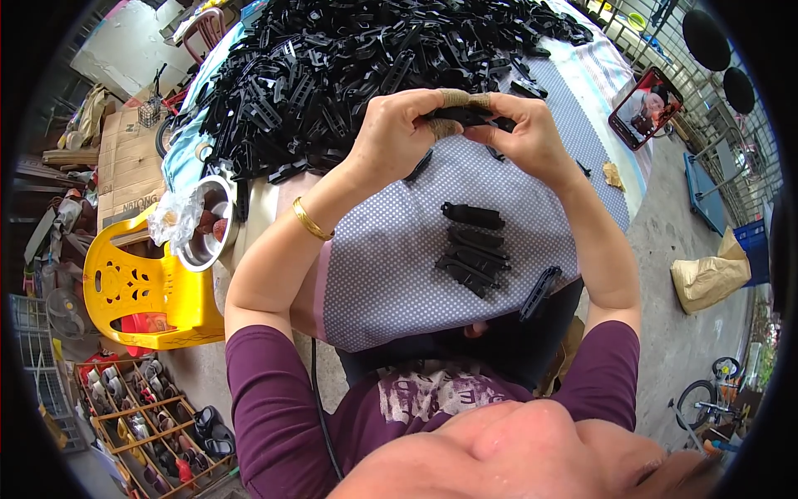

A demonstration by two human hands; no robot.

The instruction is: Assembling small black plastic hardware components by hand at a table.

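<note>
My left hand (394, 137) and my right hand (532, 140) meet above the cloth-covered table (382, 274). Tan tape is wrapped around some of the fingertips. Both hands pinch a small black plastic part (472, 123) between them; the fingers cover much of it. Below the hands, several similar black plastic pieces (472, 249) lie in a short stack on the dotted cloth. One more long slotted black piece (540, 293) rests by the table's near edge. Just beyond my hands rises a large heap of loose black plastic parts (332, 75).
A phone (647, 108) stands at the table's right side. On the left, a metal bowl (218, 223) holding reddish round things and a plastic bag sits by a yellow chair (133, 287). A shoe rack (150, 424) is at lower left, a paper sack (706, 279) on the right floor.
</note>
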